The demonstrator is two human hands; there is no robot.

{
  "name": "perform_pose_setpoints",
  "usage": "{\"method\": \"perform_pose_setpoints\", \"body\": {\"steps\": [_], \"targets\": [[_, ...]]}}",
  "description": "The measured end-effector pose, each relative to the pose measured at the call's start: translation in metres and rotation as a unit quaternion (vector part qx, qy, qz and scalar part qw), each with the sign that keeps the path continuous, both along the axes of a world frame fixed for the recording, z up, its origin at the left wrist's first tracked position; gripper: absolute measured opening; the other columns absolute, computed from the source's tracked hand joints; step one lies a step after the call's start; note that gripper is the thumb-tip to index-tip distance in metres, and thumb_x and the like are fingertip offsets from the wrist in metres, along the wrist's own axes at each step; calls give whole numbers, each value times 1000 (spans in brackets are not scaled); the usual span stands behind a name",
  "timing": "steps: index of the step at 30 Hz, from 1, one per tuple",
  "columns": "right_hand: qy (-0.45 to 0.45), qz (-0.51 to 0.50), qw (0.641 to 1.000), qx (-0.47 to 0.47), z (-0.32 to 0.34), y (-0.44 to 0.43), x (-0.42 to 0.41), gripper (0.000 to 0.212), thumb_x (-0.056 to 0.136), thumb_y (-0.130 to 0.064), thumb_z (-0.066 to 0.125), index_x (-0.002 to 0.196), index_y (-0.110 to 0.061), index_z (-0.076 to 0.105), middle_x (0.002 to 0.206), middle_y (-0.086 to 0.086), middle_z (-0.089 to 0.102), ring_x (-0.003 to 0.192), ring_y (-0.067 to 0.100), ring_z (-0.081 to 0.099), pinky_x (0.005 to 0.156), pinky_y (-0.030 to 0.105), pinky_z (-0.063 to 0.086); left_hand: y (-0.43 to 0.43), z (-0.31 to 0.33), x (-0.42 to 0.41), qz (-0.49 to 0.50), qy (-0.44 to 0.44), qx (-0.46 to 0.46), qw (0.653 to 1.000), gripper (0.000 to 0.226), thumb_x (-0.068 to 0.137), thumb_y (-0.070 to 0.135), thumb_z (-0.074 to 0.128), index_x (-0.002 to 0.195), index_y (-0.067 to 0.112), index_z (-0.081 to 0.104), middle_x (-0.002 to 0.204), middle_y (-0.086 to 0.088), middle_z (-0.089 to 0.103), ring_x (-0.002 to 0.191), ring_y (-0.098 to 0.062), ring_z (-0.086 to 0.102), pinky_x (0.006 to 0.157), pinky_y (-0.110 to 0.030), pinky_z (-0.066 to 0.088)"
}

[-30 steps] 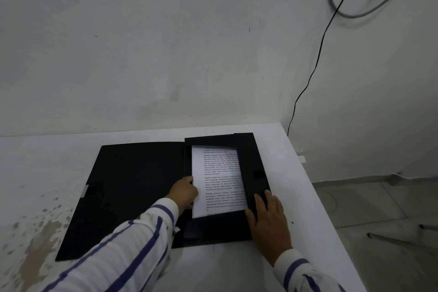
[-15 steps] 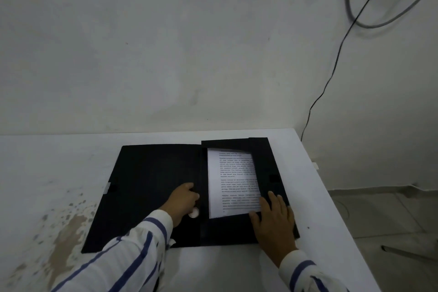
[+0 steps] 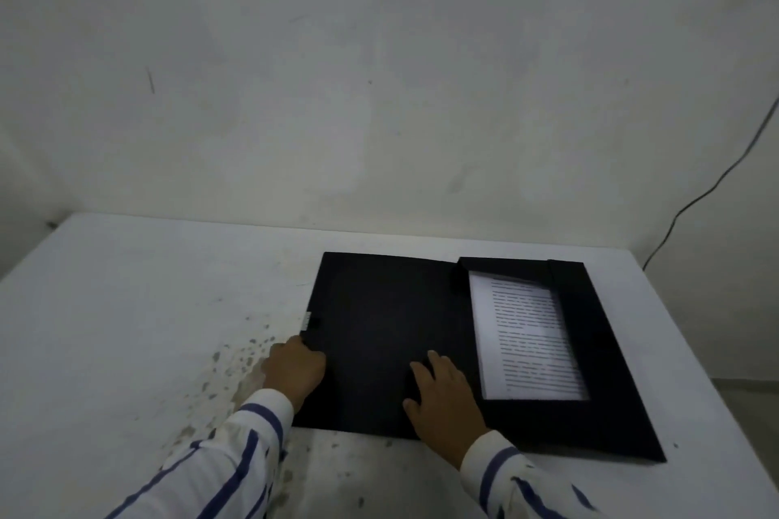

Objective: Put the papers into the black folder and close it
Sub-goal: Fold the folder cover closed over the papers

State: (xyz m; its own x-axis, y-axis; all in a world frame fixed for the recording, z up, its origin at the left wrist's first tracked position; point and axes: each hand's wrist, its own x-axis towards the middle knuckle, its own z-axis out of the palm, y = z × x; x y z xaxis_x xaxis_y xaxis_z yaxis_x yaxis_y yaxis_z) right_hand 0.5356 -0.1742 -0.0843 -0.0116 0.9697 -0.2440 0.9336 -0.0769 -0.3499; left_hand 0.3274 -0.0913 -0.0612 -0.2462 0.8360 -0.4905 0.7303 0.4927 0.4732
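With my left hand (image 3: 295, 367) curled on the black folder (image 3: 379, 333) cover's outer edge and my right hand (image 3: 442, 392) flat, fingers loosely spread, papers (image 3: 527, 341) tucked just beyond its fingertips, I risk the cover slipping free as I lift.

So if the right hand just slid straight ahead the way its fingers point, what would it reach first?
The right hand lies flat on the black folder's open cover, fingers aimed away. It would probably just cross bare cover toward the far edge; the papers sit off to its right.
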Motion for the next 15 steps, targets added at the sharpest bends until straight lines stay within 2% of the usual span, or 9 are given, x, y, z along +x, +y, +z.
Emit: {"method": "perform_pose_setpoints", "body": {"steps": [3,7,9,11,14,15], "targets": [[-25,-5,999,-34,-7,2,-15,58,89,-41,48,139,-22,25,154,12,14,140,32,10,115,48,16,2,0,-6,-3,-13,-11,1000,39,79,30,51,110,8,58,115,-21,59,102,-42,59,93,-48,51],[-17,-33,998,-44,-10,4,-19,60,88,-43,51,139,-24,25,154,9,14,141,31,9,114,47,19,9,-1,-10,25,-50,-19,998,34,78,28,50,103,7,59,110,-18,61,99,-38,60,91,-42,51],[-9,-39,998,-51,-10,4,-19,61,87,-42,52,139,-25,25,155,9,13,141,31,7,115,47,19,15,-2,-14,56,-110,-22,992,17,79,22,51,82,7,59,99,-16,64,90,-33,62,84,-35,51],[-3,-45,998,-51,-9,4,-19,61,87,-42,52,139,-25,25,155,8,13,142,31,6,115,47,19,21,-1,-18,97,-191,-20,977,16,83,14,51,68,10,51,89,-14,60,87,-30,60,78,-34,47],[7,-51,998,-44,-5,2,-21,60,88,-41,52,139,-23,26,155,9,14,141,30,9,115,45,20,29,12,-23,137,-281,-21,950,20,90,13,51,70,10,54,92,-16,60,90,-31,58,85,-39,51],[16,-54,998,-34,-3,2,-22,59,88,-40,52,139,-22,27,154,10,16,141,29,11,115,43,20,29,20,-25,144,-307,-22,941,19,91,16,52,74,9,57,92,-16,61,87,-32,60,81,-40,52]]}}
